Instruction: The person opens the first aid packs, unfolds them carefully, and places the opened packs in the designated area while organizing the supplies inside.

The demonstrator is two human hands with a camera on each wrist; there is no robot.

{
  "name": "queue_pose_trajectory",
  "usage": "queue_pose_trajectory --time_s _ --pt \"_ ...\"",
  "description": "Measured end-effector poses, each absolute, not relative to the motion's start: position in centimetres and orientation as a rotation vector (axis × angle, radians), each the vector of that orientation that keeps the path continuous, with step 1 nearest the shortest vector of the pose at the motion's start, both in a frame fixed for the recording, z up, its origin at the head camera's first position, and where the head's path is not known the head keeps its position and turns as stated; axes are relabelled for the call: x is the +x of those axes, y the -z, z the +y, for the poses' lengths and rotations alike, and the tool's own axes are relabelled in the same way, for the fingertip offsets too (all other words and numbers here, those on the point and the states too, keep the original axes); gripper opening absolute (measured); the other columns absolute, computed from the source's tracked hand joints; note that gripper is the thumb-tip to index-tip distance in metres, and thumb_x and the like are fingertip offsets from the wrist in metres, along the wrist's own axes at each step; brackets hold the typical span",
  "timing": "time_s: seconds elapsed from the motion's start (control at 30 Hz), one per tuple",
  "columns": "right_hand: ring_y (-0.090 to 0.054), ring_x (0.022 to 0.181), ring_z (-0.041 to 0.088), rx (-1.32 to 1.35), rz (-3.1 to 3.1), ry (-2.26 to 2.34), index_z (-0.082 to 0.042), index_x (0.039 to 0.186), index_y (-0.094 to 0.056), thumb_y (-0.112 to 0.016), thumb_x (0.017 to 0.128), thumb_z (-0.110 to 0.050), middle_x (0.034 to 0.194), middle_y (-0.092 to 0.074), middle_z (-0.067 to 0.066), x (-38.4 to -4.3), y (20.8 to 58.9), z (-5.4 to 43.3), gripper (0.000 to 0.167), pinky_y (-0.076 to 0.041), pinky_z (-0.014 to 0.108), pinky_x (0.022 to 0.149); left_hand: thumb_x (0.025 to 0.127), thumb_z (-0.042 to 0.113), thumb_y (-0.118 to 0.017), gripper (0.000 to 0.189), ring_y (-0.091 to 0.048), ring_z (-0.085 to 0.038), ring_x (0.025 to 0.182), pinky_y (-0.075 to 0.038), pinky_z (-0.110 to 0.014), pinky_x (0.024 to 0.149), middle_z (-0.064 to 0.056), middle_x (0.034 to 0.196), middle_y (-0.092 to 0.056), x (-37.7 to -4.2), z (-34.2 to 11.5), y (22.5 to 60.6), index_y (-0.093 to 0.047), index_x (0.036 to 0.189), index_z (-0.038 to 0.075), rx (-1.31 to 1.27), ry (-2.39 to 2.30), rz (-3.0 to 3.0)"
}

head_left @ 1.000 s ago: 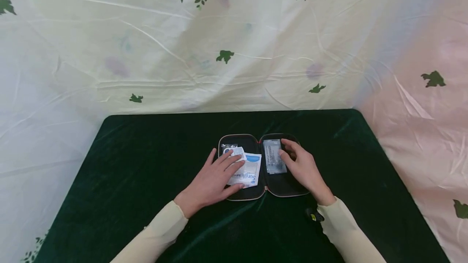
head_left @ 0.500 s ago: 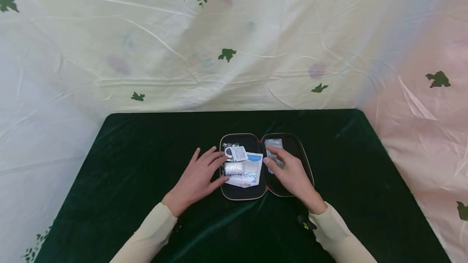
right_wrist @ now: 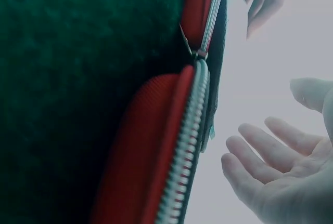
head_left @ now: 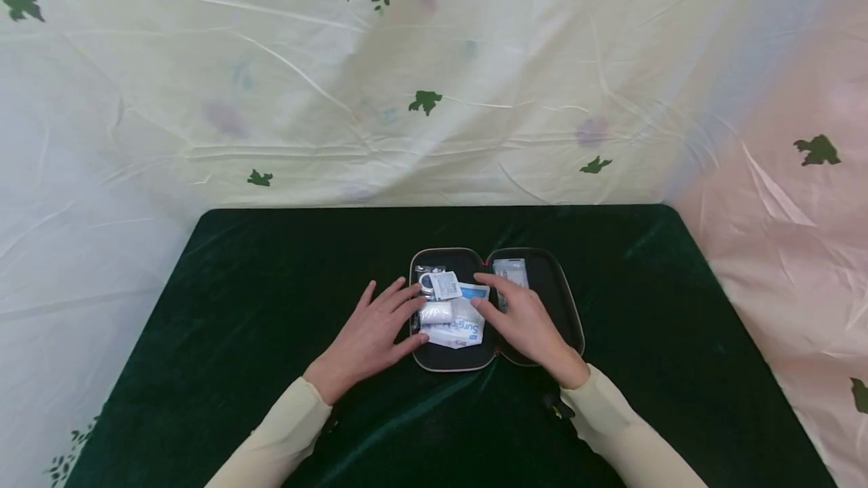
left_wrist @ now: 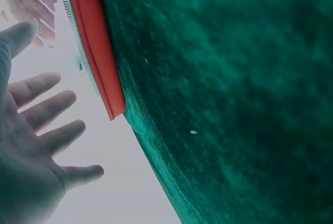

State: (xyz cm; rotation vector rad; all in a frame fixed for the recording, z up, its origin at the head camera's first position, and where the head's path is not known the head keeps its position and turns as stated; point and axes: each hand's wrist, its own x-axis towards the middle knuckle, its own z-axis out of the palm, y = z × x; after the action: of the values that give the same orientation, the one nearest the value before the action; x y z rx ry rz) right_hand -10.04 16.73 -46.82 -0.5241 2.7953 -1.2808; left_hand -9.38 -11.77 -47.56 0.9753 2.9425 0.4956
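A zip case lies unfolded flat, black inside; its red outer shell shows in the left wrist view. Its left half holds a white-and-blue packet lettered "Surg...", a white wrapped roll and a small printed white packet. A pale packet lies in the right half, partly covered by my right hand. That hand hovers over the hinge with relaxed fingers, apparently holding nothing. My left hand, fingers spread, has its fingertips at the case's left edge; I cannot tell whether they touch it.
A dark green velvet cloth covers the table around the case. Behind it hangs a pale curtain printed with leaves. The metal zip runs along the case edge in the right wrist view.
My left hand has drawn back leftward off the packets, uncovering the roll. My right hand has moved left from the right half's packet to over the hinge.
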Motion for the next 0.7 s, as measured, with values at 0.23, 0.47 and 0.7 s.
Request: queue_pose_trajectory --time_s 0.23,0.47,0.7 --pt "-0.067 0.112 0.028 -0.547 2.804 1.155 -0.008 0.145 -0.058 -0.067 0.102 -0.030 0.139 -0.064 0.015 -11.1 46.2 16.0 0.049 -0.054 0.050 0.093 0.099 0.065 -0.055 0.074 -0.022 -0.033 0.156 -0.016 -0.069 0.120 -0.005 0.167 -0.034 -9.5 -11.2 47.4 -0.045 0.157 0.020 0.958 -0.455 2.899" --pt "-0.069 0.101 0.027 -0.559 2.787 1.060 -0.008 0.145 -0.058 -0.066 0.103 -0.033 0.121 -0.071 0.013 -12.3 45.9 15.2 0.049 -0.056 0.045 0.085 0.100 0.071 -0.045 0.079 -0.015 -0.032 0.158 -0.011 -0.068 0.121 -0.003 0.169 -0.030 -9.8 -10.5 47.2 -0.040 0.160 0.021 0.950 -0.431 2.865" --pt "-0.060 0.129 0.032 -0.557 2.738 1.028 -0.005 0.145 -0.056 -0.064 0.104 -0.029 0.144 -0.061 0.015 -13.5 45.5 14.3 0.049 -0.049 0.051 0.105 0.100 0.071 -0.045 0.077 -0.016 -0.031 0.158 -0.011 -0.068 0.121 -0.003 0.168 -0.033 -10.2 -10.1 47.3 -0.042 0.159 0.022 0.941 -0.385 2.855"
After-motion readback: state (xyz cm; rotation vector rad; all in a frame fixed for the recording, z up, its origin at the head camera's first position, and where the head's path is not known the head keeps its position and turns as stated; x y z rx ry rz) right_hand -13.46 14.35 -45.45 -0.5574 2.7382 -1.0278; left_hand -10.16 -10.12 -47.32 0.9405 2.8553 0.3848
